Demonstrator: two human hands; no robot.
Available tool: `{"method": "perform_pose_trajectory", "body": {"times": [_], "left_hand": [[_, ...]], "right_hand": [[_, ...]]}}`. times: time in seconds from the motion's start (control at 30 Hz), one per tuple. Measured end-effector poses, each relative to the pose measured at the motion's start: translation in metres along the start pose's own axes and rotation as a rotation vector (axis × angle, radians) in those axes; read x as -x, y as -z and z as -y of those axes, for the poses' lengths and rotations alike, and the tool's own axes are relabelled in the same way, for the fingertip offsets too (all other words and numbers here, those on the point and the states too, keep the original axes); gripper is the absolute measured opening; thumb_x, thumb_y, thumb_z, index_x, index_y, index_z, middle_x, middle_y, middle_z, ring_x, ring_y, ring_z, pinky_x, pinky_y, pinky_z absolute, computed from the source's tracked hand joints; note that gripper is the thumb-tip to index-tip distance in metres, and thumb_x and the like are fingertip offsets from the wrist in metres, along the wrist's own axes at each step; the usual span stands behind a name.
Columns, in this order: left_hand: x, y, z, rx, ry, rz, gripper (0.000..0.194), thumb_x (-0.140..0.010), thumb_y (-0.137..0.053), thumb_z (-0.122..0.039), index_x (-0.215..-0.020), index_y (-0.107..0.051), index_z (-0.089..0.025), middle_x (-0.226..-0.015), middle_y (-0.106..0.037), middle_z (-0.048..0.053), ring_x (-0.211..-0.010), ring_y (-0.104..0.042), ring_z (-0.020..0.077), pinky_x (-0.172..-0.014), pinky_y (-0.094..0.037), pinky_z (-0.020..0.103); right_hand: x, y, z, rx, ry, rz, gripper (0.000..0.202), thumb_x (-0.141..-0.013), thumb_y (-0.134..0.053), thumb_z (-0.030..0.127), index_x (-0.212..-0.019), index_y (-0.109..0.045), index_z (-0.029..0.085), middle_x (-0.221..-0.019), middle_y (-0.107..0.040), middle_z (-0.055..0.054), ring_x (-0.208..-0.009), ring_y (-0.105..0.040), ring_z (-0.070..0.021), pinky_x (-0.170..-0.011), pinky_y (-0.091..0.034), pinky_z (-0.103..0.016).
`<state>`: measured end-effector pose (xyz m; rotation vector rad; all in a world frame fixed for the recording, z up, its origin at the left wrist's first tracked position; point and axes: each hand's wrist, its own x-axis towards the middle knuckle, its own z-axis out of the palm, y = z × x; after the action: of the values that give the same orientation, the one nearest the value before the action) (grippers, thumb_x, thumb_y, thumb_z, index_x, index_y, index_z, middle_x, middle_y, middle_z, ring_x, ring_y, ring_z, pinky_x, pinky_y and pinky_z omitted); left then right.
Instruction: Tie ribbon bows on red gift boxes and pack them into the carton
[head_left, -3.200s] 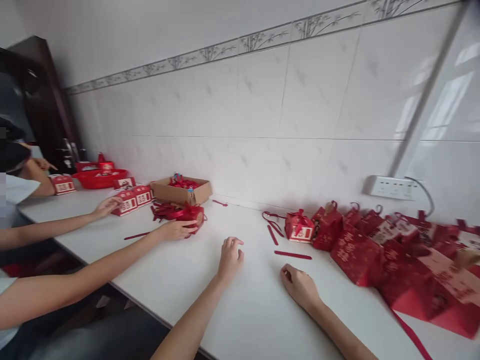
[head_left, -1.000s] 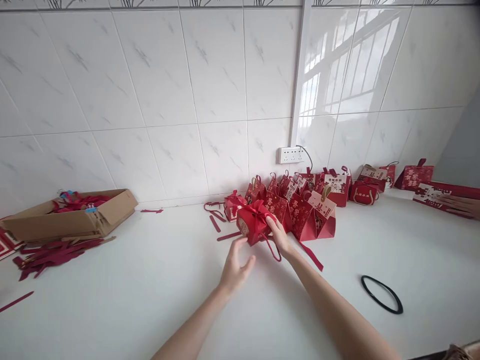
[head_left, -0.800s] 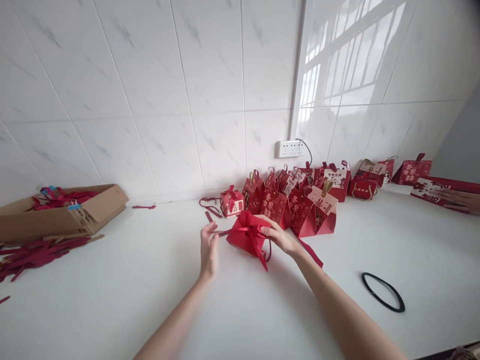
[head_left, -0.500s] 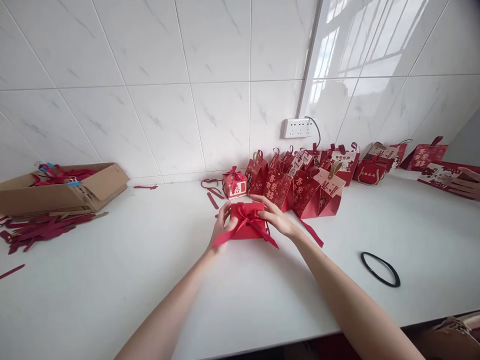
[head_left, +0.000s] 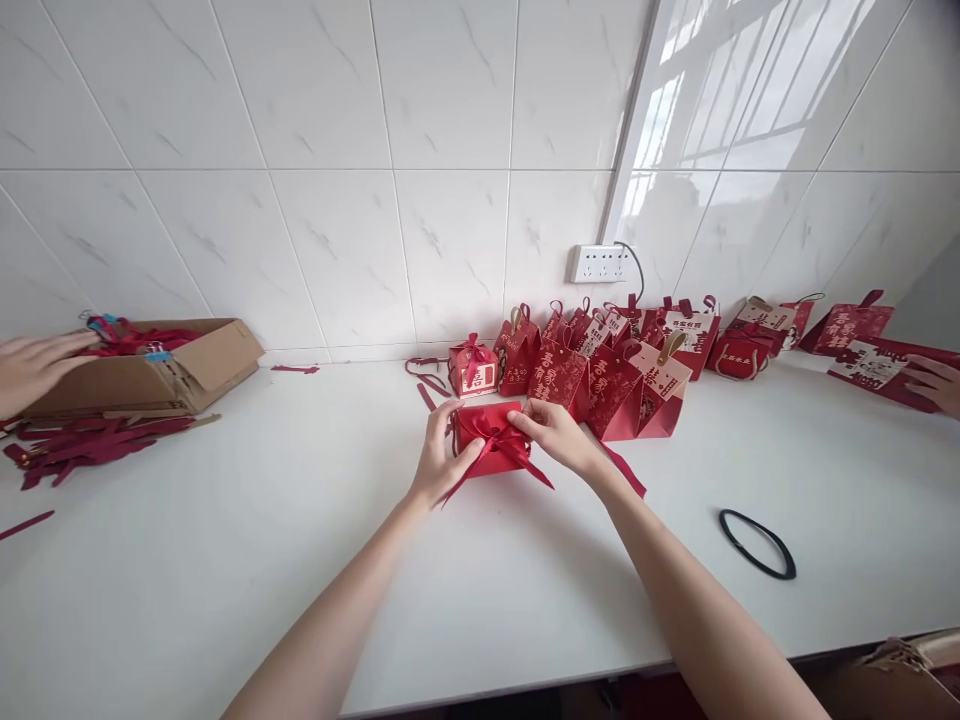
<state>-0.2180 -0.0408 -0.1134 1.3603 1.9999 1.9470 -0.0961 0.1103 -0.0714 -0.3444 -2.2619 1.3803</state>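
Observation:
A small red gift box [head_left: 480, 464] lies on the white table, with a shiny red ribbon bow [head_left: 496, 436] tied on its top. Two ribbon tails hang over its front side. My left hand [head_left: 441, 458] grips the box's left side, thumb at the bow's left tail and fingers around the back edge. The thumb and fingers of my right hand [head_left: 556, 434] pinch the bow's right loop. Part of the box's back is hidden behind my hands. Just behind stands a smaller red box [head_left: 474, 366] with its own bow.
Several red paper gift bags [head_left: 559, 380] stand along the wall. A cardboard box [head_left: 217, 362] of ribbons sits left, beside dark red strips [head_left: 97, 445]. A black loop [head_left: 757, 543] lies right. Other people's hands [head_left: 37, 368] appear at both edges, one by a flat red bag [head_left: 874, 366].
My right fingers have closed on the bow's right loop, and my left thumb has moved onto the left tail. Another person's hand has appeared at the cardboard box on the left.

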Motion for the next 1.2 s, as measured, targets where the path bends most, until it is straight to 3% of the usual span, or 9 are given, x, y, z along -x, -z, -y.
{"method": "perform_pose_trajectory", "body": {"times": [0.1,0.2,0.37,0.47,0.53,0.77,0.9,1.03,1.2], "left_hand": [[0.002,-0.002,-0.007,-0.06,-0.08,-0.052,0.055,-0.078,-0.061,-0.038,-0.128,-0.041,-0.027,-0.136,-0.042,0.009,-0.127,-0.04,0.025,-0.101,-0.039,0.041],[0.001,-0.004,-0.014,-0.147,-0.137,-0.114,0.034,-0.083,-0.056,-0.037,-0.115,-0.052,-0.025,-0.128,-0.047,0.008,-0.126,-0.041,0.0242,-0.103,-0.038,0.041],[-0.005,0.002,-0.023,-0.106,-0.05,-0.159,0.04,-0.082,-0.057,-0.034,-0.121,-0.049,-0.028,-0.107,-0.05,0.005,-0.106,-0.052,0.0184,-0.084,-0.05,0.031],[-0.007,0.005,-0.026,-0.107,-0.045,-0.137,0.02,-0.079,-0.059,-0.032,-0.098,-0.061,-0.024,-0.1,-0.049,0.004,-0.102,-0.052,0.0181,-0.084,-0.049,0.031],[-0.007,0.006,-0.026,-0.081,-0.046,-0.154,0.013,-0.079,-0.059,-0.033,-0.085,-0.058,-0.022,-0.099,-0.049,0.004,-0.102,-0.052,0.0182,-0.082,-0.05,0.031],[-0.008,0.008,-0.025,0.023,-0.045,-0.15,0.021,-0.076,-0.062,-0.039,-0.073,-0.051,-0.021,-0.098,-0.056,0.005,-0.101,-0.056,0.0189,-0.077,-0.052,0.029],[-0.008,0.012,-0.026,0.063,-0.027,-0.074,0.02,-0.072,-0.065,-0.037,-0.07,-0.054,-0.02,-0.083,-0.059,0.003,-0.095,-0.06,0.0199,-0.081,-0.052,0.032],[-0.007,0.013,-0.027,0.089,0.02,0.004,0.015,-0.068,-0.068,-0.031,-0.071,-0.059,-0.019,-0.083,-0.064,0.004,-0.097,-0.061,0.0225,-0.079,-0.053,0.032],[-0.007,0.01,-0.026,0.074,0.077,-0.096,0.013,-0.07,-0.065,-0.03,-0.07,-0.058,-0.019,-0.08,-0.066,0.004,-0.089,-0.064,0.021,-0.076,-0.052,0.033]], "right_hand": [[-0.001,-0.006,-0.003,-0.118,0.017,0.065,0.044,-0.074,-0.057,0.059,-0.064,-0.042,0.02,-0.06,-0.047,0.004,-0.055,-0.045,-0.0104,-0.055,-0.037,-0.025],[-0.004,-0.008,-0.007,-0.248,0.009,0.11,0.043,-0.068,-0.066,0.057,-0.065,-0.046,0.019,-0.06,-0.051,0.004,-0.057,-0.05,-0.011,-0.059,-0.041,-0.026],[-0.005,-0.003,-0.008,-0.311,0.012,0.205,0.04,-0.064,-0.073,0.051,-0.064,-0.05,0.017,-0.058,-0.055,0.003,-0.054,-0.052,-0.0111,-0.055,-0.041,-0.026],[-0.002,0.002,-0.005,-0.286,0.006,0.286,0.035,-0.066,-0.073,0.046,-0.065,-0.052,0.017,-0.059,-0.057,0.003,-0.053,-0.053,-0.0119,-0.054,-0.041,-0.027],[-0.001,0.005,-0.003,-0.276,0.014,0.32,0.033,-0.065,-0.074,0.042,-0.066,-0.052,0.018,-0.064,-0.059,0.002,-0.057,-0.055,-0.0124,-0.056,-0.042,-0.027],[-0.004,0.009,-0.006,-0.33,-0.033,0.244,0.031,-0.067,-0.073,0.042,-0.069,-0.055,0.016,-0.067,-0.059,0.001,-0.065,-0.056,-0.0126,-0.068,-0.045,-0.03],[-0.005,0.01,-0.01,-0.456,-0.101,0.216,0.032,-0.065,-0.073,0.042,-0.068,-0.052,0.017,-0.066,-0.058,0.002,-0.065,-0.056,-0.0119,-0.07,-0.046,-0.031],[-0.006,0.011,-0.013,-0.49,-0.108,0.231,0.031,-0.066,-0.071,0.039,-0.066,-0.049,0.018,-0.063,-0.056,0.003,-0.062,-0.054,-0.0101,-0.068,-0.045,-0.029],[-0.005,0.01,-0.014,-0.487,-0.105,0.26,0.03,-0.066,-0.071,0.038,-0.065,-0.05,0.017,-0.061,-0.056,0.003,-0.06,-0.054,-0.0101,-0.067,-0.044,-0.028]]}}
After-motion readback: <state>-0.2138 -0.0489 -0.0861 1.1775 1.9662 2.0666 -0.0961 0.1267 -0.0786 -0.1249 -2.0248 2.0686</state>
